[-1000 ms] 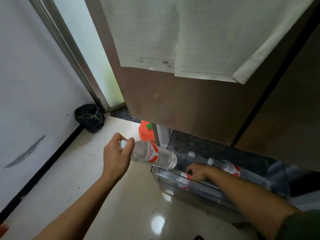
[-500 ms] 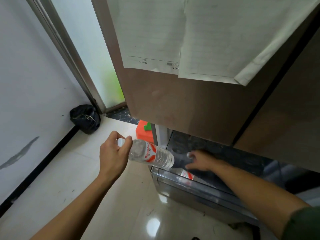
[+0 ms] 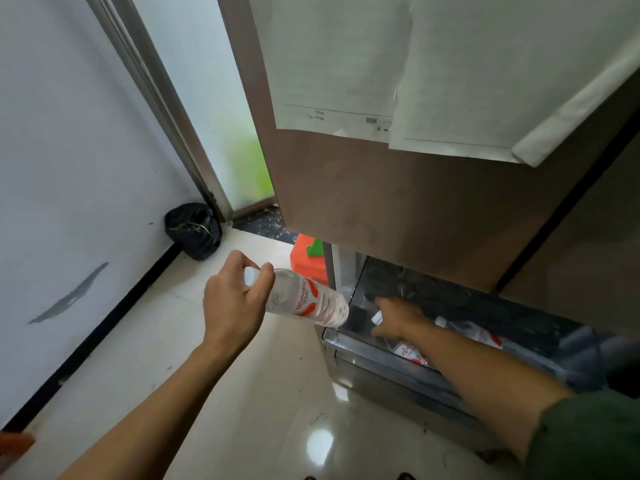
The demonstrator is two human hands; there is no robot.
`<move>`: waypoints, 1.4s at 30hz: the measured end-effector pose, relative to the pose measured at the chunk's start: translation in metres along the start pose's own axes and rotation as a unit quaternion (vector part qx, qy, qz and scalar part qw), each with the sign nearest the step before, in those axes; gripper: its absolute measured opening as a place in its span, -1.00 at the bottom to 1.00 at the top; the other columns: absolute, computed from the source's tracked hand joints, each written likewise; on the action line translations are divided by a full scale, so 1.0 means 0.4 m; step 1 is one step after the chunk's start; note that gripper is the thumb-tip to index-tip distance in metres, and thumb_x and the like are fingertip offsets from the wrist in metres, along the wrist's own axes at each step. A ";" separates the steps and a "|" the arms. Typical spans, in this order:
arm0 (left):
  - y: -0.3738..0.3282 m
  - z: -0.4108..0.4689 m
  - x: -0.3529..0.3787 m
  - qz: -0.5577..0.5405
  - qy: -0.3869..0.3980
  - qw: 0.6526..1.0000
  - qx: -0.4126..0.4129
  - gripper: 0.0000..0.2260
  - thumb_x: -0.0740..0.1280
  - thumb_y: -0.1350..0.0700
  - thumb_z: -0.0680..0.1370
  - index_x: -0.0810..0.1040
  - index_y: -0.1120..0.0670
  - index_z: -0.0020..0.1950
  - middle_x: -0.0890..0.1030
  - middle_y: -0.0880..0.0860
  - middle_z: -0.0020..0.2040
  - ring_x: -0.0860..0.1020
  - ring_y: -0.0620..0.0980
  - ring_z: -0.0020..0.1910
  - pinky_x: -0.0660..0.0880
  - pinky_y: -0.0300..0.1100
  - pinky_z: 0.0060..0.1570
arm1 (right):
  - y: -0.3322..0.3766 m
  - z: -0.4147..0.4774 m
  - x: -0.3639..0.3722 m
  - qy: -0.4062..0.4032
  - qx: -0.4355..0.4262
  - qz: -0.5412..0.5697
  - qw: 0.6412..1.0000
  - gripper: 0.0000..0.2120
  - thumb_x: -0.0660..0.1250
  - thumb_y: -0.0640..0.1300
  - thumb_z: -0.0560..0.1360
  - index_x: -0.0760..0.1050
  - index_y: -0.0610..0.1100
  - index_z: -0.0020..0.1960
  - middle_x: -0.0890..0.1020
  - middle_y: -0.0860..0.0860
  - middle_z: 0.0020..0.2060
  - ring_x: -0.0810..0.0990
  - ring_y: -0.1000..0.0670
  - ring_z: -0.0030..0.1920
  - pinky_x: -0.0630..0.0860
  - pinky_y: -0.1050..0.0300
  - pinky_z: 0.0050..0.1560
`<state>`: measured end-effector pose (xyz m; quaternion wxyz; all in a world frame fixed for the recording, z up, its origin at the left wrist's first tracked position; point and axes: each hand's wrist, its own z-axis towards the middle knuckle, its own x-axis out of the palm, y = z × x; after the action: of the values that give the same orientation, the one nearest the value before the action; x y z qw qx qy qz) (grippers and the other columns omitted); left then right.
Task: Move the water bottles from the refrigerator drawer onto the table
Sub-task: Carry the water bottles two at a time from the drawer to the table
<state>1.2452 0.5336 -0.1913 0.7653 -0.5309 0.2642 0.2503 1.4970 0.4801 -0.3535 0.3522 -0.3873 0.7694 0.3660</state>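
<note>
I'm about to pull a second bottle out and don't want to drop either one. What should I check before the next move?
1. Left hand grips the first bottle at its cap end: ok.
2. First bottle is lifted out of the drawer: ok.
3. Right hand is inside the drawer, at a white cap: ok.
4. Right hand's fingers are firmly round that bottle: cannot tell.
5. Drawer is open far enough to lift a bottle out: ok.
6. Table is in sight for setting down: not ok, none in view.
</note>
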 end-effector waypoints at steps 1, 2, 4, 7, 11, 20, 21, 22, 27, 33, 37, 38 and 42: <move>0.004 0.004 0.002 0.001 0.002 1.000 0.003 -0.69 0.20 -0.14 0.46 0.43 0.12 -0.16 0.48 0.02 -0.29 0.48 0.02 -0.26 0.48 0.03 -0.29 | 0.004 -0.008 -0.009 -0.008 -0.004 -0.026 1.000 -0.58 0.44 0.05 0.41 0.46 -0.08 0.19 0.59 -0.08 0.06 0.59 -0.10 0.03 0.50 0.12 -0.09; 0.004 0.007 0.005 0.003 0.007 1.000 0.010 -0.68 0.20 -0.15 0.46 0.43 0.12 -0.16 0.49 0.03 -0.29 0.49 0.05 -0.27 0.49 0.07 -0.29 | 0.007 -0.018 -0.017 -0.015 -0.005 -0.045 0.999 -0.60 0.42 0.06 0.43 0.47 -0.10 0.18 0.59 -0.08 0.06 0.58 -0.09 0.03 0.45 0.13 -0.12; -0.002 0.013 0.013 0.009 0.020 0.999 0.037 -0.67 0.18 -0.17 0.46 0.42 0.11 -0.17 0.50 0.06 -0.31 0.49 0.06 -0.30 0.49 0.08 -0.34 | 0.006 -0.041 -0.033 -0.031 -0.004 -0.069 0.997 -0.60 0.40 0.09 0.43 0.50 -0.12 0.15 0.60 -0.08 0.04 0.56 -0.07 -0.04 0.41 0.14 -0.17; -0.012 0.024 0.026 0.024 0.052 0.993 0.106 -0.66 0.14 -0.20 0.45 0.39 0.09 -0.20 0.47 0.04 -0.39 0.48 0.05 -0.39 0.39 -0.05 -0.45 | 0.004 -0.097 -0.066 -0.040 0.000 -0.121 0.992 -0.60 0.36 0.11 0.42 0.51 -0.12 0.13 0.59 -0.09 0.03 0.56 -0.09 -0.05 0.41 0.12 -0.18; -0.045 0.041 0.038 0.048 0.087 0.977 0.189 -0.78 0.18 -0.13 0.46 0.36 0.02 -0.18 0.36 -0.01 -0.49 0.38 0.05 -0.49 0.15 -0.22 -0.48 | -0.012 -0.197 -0.099 -0.085 0.011 -0.171 0.982 -0.64 0.28 0.09 0.45 0.53 -0.11 0.13 0.59 -0.11 0.04 0.56 -0.13 0.01 0.40 0.07 -0.13; -0.107 0.052 0.048 0.065 0.118 0.942 0.307 -0.76 0.28 -0.04 0.55 0.47 0.14 -0.06 0.55 0.13 -0.29 0.37 0.01 -0.35 0.18 -0.21 -0.39 | -0.047 -0.433 -0.141 -0.408 0.062 -0.105 0.905 -0.72 0.28 0.10 0.41 0.51 -0.13 -0.23 0.63 -0.11 -0.39 0.60 -0.23 -0.35 0.29 0.09 -0.40; -0.108 0.053 0.045 0.077 0.112 0.937 0.323 -0.76 0.27 -0.05 0.55 0.46 0.14 -0.07 0.59 0.18 -0.27 0.38 0.04 -0.36 0.19 -0.19 -0.36 | -0.029 -0.453 -0.154 -0.441 0.053 -0.095 0.891 -0.71 0.26 0.10 0.39 0.49 -0.13 -0.30 0.59 -0.09 -0.46 0.56 -0.21 -0.43 0.30 0.11 -0.45; -0.109 0.052 0.037 0.081 0.108 0.933 0.334 -0.75 0.28 -0.05 0.55 0.46 0.15 -0.08 0.61 0.22 -0.26 0.39 0.08 -0.37 0.19 -0.19 -0.37 | -0.007 -0.473 -0.173 -0.468 0.040 -0.084 0.879 -0.71 0.24 0.09 0.37 0.48 -0.12 -0.34 0.55 -0.06 -0.50 0.53 -0.18 -0.47 0.32 0.12 -0.48; -0.103 0.056 -0.066 0.051 0.067 0.939 0.334 -0.68 0.20 -0.13 0.52 0.43 0.14 -0.16 0.47 0.16 -0.42 0.39 0.12 -0.43 0.15 -0.20 -0.44 | 0.111 -0.558 -0.284 -0.530 -0.018 -0.058 0.846 -0.73 0.26 0.07 0.39 0.50 -0.11 -0.32 0.53 0.01 -0.49 0.45 -0.04 -0.50 0.26 0.20 -0.43; 0.016 -0.017 -0.251 0.111 -0.005 0.955 0.277 -0.52 -0.01 -0.26 0.41 0.47 0.10 -0.12 0.59 0.20 -0.33 0.55 0.23 -0.35 0.40 -0.08 -0.39 | 0.294 -0.587 -0.293 -0.515 -0.144 -0.058 0.843 -0.75 0.28 0.08 0.41 0.47 -0.09 -0.30 0.55 0.02 -0.45 0.42 0.02 -0.48 0.26 0.26 -0.42; 0.180 -0.148 -0.399 0.178 -0.002 0.967 0.181 -0.54 0.00 -0.27 0.45 0.47 0.06 -0.06 0.62 0.12 -0.28 0.56 0.17 -0.34 0.55 0.01 -0.32 | 0.440 -0.562 -0.185 -0.446 -0.235 -0.047 0.862 -0.71 0.30 0.14 0.47 0.47 -0.06 -0.26 0.56 0.05 -0.40 0.48 0.03 -0.45 0.41 0.24 -0.39; 0.226 -0.185 -0.440 0.194 0.003 0.969 0.155 -0.57 0.03 -0.26 0.47 0.46 0.05 -0.05 0.62 0.11 -0.28 0.55 0.13 -0.35 0.56 0.01 -0.31 | 0.481 -0.556 -0.149 -0.429 -0.253 -0.049 0.866 -0.70 0.29 0.15 0.47 0.49 -0.07 -0.25 0.58 0.04 -0.38 0.50 0.02 -0.44 0.48 0.19 -0.38; 0.415 -0.349 -0.633 0.252 -0.005 0.965 0.068 -0.67 0.16 -0.20 0.53 0.46 0.06 -0.08 0.60 0.08 -0.28 0.53 0.09 -0.35 0.55 -0.03 -0.29 | 0.677 -0.567 -0.003 -0.358 -0.332 -0.050 0.871 -0.64 0.19 0.17 0.45 0.53 -0.11 -0.21 0.54 0.00 -0.38 0.47 -0.01 -0.39 0.43 0.14 -0.33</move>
<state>0.9297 0.4271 -0.1760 0.7133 -0.3927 0.4022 0.4185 1.2076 0.4078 -0.1640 0.4719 -0.3618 0.4029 0.6957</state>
